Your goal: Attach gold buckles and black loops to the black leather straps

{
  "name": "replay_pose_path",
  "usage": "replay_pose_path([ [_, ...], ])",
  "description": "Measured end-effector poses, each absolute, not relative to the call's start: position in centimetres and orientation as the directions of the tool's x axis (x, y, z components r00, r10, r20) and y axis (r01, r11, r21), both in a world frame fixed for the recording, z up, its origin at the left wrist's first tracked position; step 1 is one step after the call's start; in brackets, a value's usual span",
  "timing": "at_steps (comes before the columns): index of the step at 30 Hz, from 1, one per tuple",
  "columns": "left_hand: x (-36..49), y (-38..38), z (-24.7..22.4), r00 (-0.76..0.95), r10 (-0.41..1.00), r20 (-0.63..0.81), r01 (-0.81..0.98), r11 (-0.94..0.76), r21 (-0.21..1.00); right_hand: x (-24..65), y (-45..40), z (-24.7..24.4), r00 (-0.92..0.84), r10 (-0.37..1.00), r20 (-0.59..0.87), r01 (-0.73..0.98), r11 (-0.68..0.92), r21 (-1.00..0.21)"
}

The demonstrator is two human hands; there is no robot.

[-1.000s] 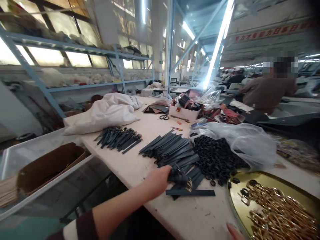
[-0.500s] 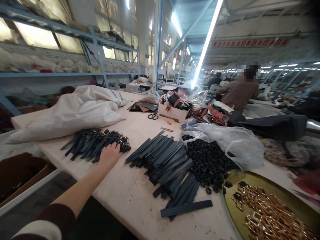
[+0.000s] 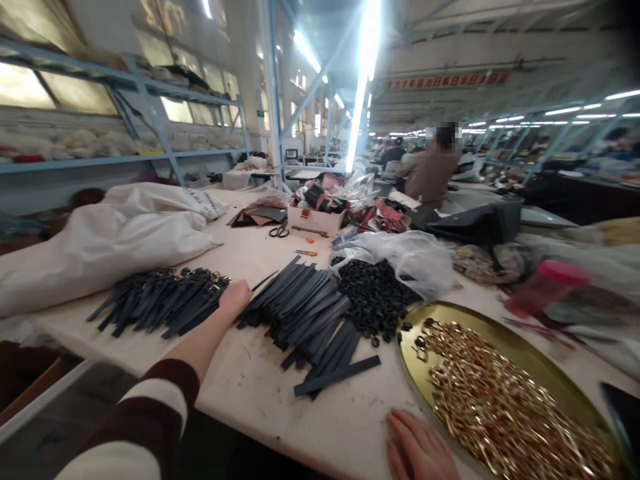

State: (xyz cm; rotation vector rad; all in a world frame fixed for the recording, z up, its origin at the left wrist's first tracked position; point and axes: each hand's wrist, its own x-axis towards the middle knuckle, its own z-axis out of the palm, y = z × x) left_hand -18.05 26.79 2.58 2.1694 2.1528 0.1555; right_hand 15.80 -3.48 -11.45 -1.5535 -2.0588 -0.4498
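Head view: landmark = pile of flat, dark blue-grey strips (image 3: pixel 300 303), mid-table. Long axes run diagonally, near-left to far-right, slightly fanned; one flat strip (image 3: pixel 337 377) lies at the near end, closer to crosswise, right end a bit farther off.

Left hand (image 3: pixel 235 297) is at the pile's left edge, fingers mostly hidden; a thin dark strip (image 3: pixel 264 281) shows just past it, can't tell if gripped. Right hand (image 3: pixel 420 443) is near-right of the pile, beside the oval gold tray (image 3: pixel 540 357) of gold-coloured metal pieces (image 3: pixel 500 400); fingers loosely extended, open.

Left of pile: dark straps with gold-coloured fittings (image 3: pixel 160 300). Right, touching: small black rings (image 3: pixel 377 297), white translucent plastic bag (image 3: pixel 415 257) behind them.

Surface: pale flat worktable (image 3: pixel 250 387), small specks. Room: blue metal shelving (image 3: pixel 145 87) far left of pile, lit tubes overhead, person in brown top (image 3: pixel 430 173) beyond.
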Motion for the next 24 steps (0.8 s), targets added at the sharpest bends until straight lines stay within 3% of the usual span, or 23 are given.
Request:
replay_pose_path([
  [4,-15.1,22.1,6.1,0.050,0.980,0.195,0.984,-0.082,0.160,14.3,-4.4,-8.9,0.006,0.900,0.435,0.934,0.150,-0.325],
  [6,-12.7,17.5,6.7,0.219,0.956,0.197,0.911,-0.273,0.310,13.9,-4.7,-8.1,0.091,0.915,0.393,0.850,0.134,-0.509],
  [8,-10.1,11.9,6.3,0.443,0.896,0.018,0.742,-0.377,0.555,13.8,-4.8,-7.2,0.205,0.917,0.343,0.658,0.130,-0.742],
  [11,-6.3,4.1,4.4,0.648,0.709,-0.279,0.609,-0.261,0.749,13.8,-4.9,-5.5,0.321,0.933,0.161,0.225,0.089,-0.970],
  [14,-3.2,-0.5,2.5,0.672,0.597,-0.437,0.483,0.093,0.870,14.0,-5.0,-3.6,0.250,0.968,-0.024,-0.050,-0.012,-0.999],
  [17,-0.7,-2.1,1.5,0.692,0.501,-0.520,0.241,0.519,0.820,14.5,-5.2,-2.5,0.126,0.985,-0.117,-0.111,-0.103,-0.988],
  [20,0.7,-2.3,1.1,0.658,0.507,-0.556,0.075,0.691,0.719,16.4,-4.7,-2.2,0.115,0.990,-0.087,0.035,-0.092,-0.995],
  [24,0.8,-1.8,1.0,0.605,0.473,-0.640,-0.100,0.843,0.528,20.8,-2.7,-2.2,0.309,0.946,0.100,0.458,-0.056,-0.887],
])
